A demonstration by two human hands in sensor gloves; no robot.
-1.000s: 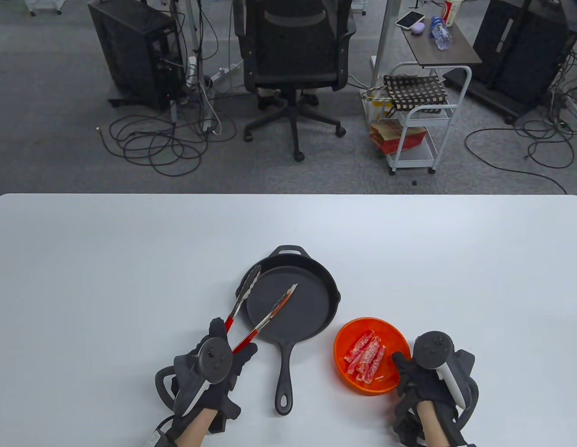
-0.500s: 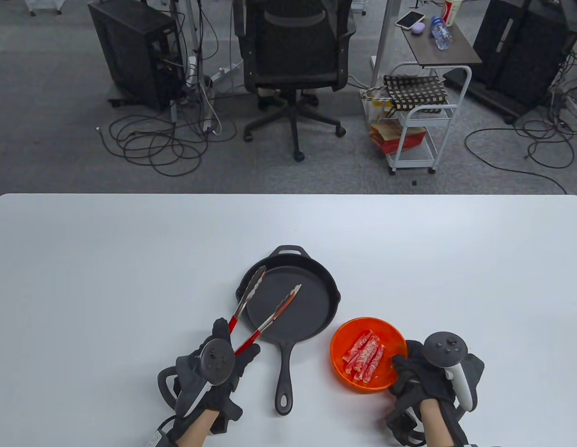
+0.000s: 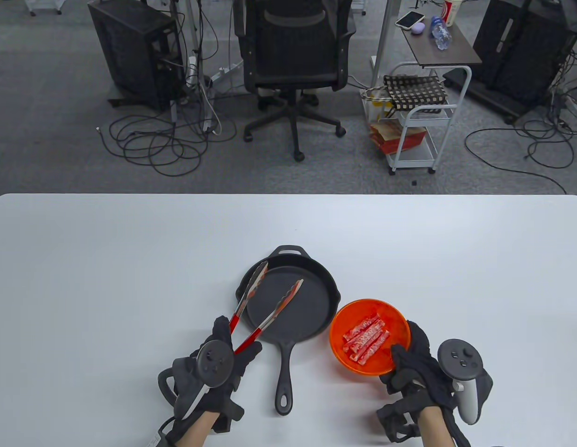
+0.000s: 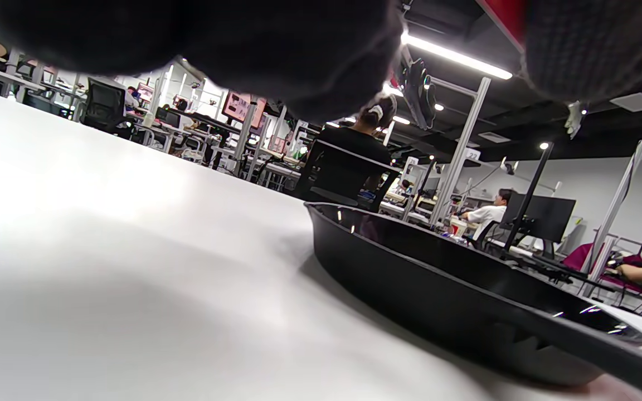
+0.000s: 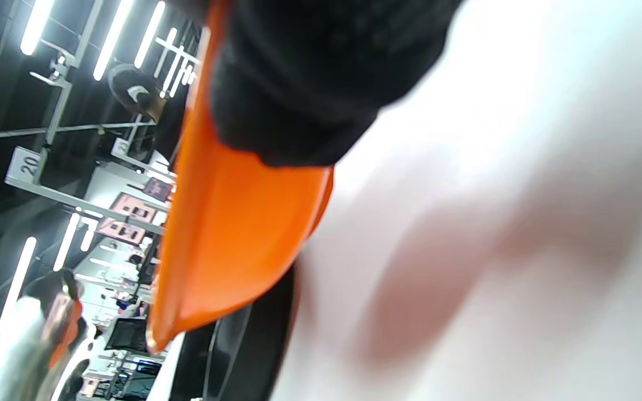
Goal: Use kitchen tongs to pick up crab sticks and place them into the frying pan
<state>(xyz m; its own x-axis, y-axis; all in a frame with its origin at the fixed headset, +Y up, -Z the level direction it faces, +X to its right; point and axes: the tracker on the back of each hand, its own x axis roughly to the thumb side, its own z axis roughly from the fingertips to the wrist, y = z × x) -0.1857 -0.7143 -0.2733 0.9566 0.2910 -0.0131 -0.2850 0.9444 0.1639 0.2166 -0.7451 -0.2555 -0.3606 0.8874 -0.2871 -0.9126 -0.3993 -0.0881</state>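
Observation:
A black cast-iron frying pan (image 3: 311, 321) lies mid-table, handle toward me, with nothing in it. My left hand (image 3: 225, 361) grips the red handles of the kitchen tongs (image 3: 258, 307); their two arms stand apart over the pan's left side. An orange bowl (image 3: 370, 337) with several crab sticks (image 3: 366, 338) is tilted up just right of the pan. My right hand (image 3: 409, 361) grips the bowl's near right rim. The left wrist view shows the pan's wall (image 4: 438, 295) close up. The right wrist view shows the bowl's underside (image 5: 226, 234) under my fingers (image 5: 304, 83).
The white table (image 3: 130, 260) spreads wide to the left, right and far side. Beyond its far edge stand an office chair (image 3: 295, 60), a white cart (image 3: 419, 130) and cables on the floor.
My right hand has lifted the orange bowl, tilted it and carried it left toward the pan. The tongs have drifted slightly away from me over the pan.

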